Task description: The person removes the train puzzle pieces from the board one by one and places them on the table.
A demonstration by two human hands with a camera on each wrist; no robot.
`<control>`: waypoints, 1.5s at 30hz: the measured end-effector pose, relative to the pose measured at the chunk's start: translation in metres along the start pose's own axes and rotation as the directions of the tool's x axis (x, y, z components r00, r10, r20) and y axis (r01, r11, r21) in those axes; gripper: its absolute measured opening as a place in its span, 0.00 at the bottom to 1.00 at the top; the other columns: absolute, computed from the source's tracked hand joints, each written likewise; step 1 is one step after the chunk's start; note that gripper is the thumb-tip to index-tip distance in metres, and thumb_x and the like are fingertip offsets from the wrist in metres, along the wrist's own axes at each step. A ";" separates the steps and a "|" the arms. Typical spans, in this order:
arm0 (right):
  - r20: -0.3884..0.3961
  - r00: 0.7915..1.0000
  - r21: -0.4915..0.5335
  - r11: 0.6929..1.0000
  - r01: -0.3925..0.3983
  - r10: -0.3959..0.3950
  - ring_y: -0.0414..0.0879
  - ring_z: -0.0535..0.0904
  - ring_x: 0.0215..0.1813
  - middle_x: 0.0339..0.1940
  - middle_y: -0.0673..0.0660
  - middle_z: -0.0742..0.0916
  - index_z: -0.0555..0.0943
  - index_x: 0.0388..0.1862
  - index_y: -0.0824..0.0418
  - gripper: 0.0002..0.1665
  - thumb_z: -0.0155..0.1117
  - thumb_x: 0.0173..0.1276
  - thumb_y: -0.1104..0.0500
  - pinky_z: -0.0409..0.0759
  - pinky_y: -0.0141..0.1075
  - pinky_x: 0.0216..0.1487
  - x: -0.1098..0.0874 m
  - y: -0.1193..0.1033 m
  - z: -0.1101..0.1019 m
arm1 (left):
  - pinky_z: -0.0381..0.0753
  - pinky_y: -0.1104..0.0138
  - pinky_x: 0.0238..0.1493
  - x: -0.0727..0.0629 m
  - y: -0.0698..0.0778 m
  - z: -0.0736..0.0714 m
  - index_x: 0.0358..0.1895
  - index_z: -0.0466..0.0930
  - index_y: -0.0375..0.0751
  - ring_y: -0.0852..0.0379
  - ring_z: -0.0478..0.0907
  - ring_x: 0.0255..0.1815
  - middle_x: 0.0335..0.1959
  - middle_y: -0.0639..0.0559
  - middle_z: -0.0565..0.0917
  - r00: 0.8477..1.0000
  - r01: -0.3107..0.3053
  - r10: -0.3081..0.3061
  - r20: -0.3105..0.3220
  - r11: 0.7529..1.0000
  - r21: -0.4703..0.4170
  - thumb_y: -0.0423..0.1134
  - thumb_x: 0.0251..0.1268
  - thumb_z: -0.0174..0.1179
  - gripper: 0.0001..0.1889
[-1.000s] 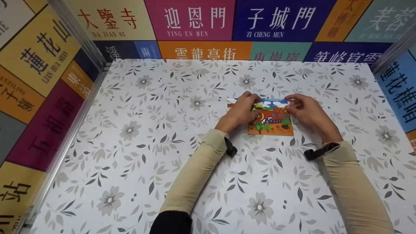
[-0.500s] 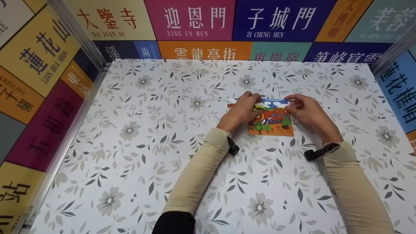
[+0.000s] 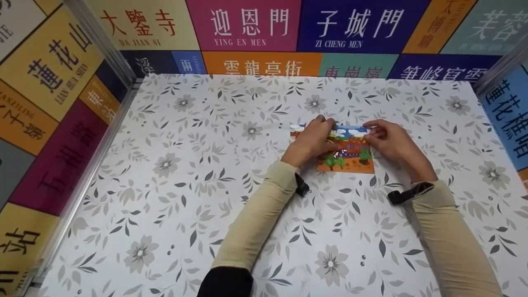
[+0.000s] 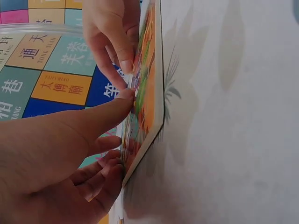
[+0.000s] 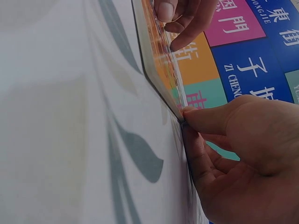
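Note:
A small, flat picture board (image 3: pixel 346 165) lies on the patterned tabletop, showing blue sky, clouds, green bushes and orange ground. It has a pale, thick edge in both wrist views. My left hand (image 3: pixel 311 140) covers its left part, thumb stretched across the picture and fingers bent at the far side. In the left wrist view the left thumb (image 4: pixel 105 109) touches the printed face, while the other fingers curl by the edge. My right hand (image 3: pixel 392 140) pinches the right far corner between thumb and forefinger; the right wrist view shows the right thumb (image 5: pixel 212 119) there.
White cloth (image 3: pixel 185 214) with grey flowers and leaves covers the table. Colourful panels with large Chinese lettering stand along the back (image 3: pixel 247 24), left (image 3: pixel 62 70) and right (image 3: pixel 505 111). A black band (image 3: pixel 408 193) circles the right wrist.
My left hand has shifted slightly right, and its thumb now reaches further across the picture. The right hand keeps its pinch, and the board stays in nearly the same place.

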State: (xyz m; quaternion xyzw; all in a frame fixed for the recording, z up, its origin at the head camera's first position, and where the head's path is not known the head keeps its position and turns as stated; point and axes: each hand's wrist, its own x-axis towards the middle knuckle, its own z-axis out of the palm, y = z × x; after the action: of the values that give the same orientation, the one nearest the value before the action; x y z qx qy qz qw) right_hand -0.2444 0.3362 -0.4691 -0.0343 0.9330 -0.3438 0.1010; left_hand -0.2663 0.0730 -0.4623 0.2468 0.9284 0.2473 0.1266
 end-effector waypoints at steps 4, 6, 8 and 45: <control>0.009 1.000 -0.002 1.000 -0.007 0.007 0.55 0.82 0.62 0.61 0.65 0.85 0.75 0.79 0.55 0.28 0.63 0.84 0.52 0.76 0.46 0.64 0.000 0.000 -0.001 | 0.77 0.64 0.66 0.003 -0.003 0.001 0.70 0.73 0.45 0.56 0.74 0.60 0.64 0.48 0.76 1.000 -0.014 0.014 0.010 0.999 -0.042 0.57 0.73 0.71 0.32; 0.019 1.000 0.009 1.000 -0.020 0.020 0.56 0.81 0.63 0.62 0.65 0.84 0.74 0.80 0.55 0.29 0.63 0.84 0.52 0.76 0.48 0.66 0.000 0.000 -0.001 | 0.77 0.64 0.66 0.004 -0.004 0.001 0.69 0.72 0.45 0.56 0.73 0.60 0.63 0.49 0.76 1.000 -0.008 0.009 0.017 0.998 -0.063 0.56 0.73 0.71 0.31; 0.024 0.999 0.015 0.999 -0.032 0.031 0.56 0.81 0.63 0.63 0.65 0.83 0.74 0.80 0.54 0.30 0.63 0.84 0.52 0.76 0.50 0.68 0.001 -0.001 -0.001 | 0.76 0.64 0.65 0.005 -0.004 0.000 0.68 0.72 0.45 0.56 0.72 0.59 0.63 0.49 0.75 1.000 0.000 0.002 0.023 0.997 -0.073 0.56 0.73 0.71 0.30; 0.004 1.000 0.014 1.000 -0.024 0.024 0.54 0.81 0.62 0.62 0.64 0.83 0.75 0.79 0.54 0.29 0.63 0.84 0.50 0.75 0.47 0.64 0.001 -0.001 0.001 | 0.80 0.67 0.64 0.011 -0.016 -0.009 0.75 0.79 0.47 0.58 0.82 0.61 0.62 0.50 0.86 0.983 -0.182 0.185 -0.005 0.966 -0.183 0.36 0.79 0.66 0.24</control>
State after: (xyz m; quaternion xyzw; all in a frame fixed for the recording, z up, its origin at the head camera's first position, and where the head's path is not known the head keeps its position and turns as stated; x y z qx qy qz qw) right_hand -0.2448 0.3346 -0.4690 -0.0229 0.9307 -0.3489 0.1072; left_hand -0.2848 0.0627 -0.4640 0.3205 0.8741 0.3408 0.1311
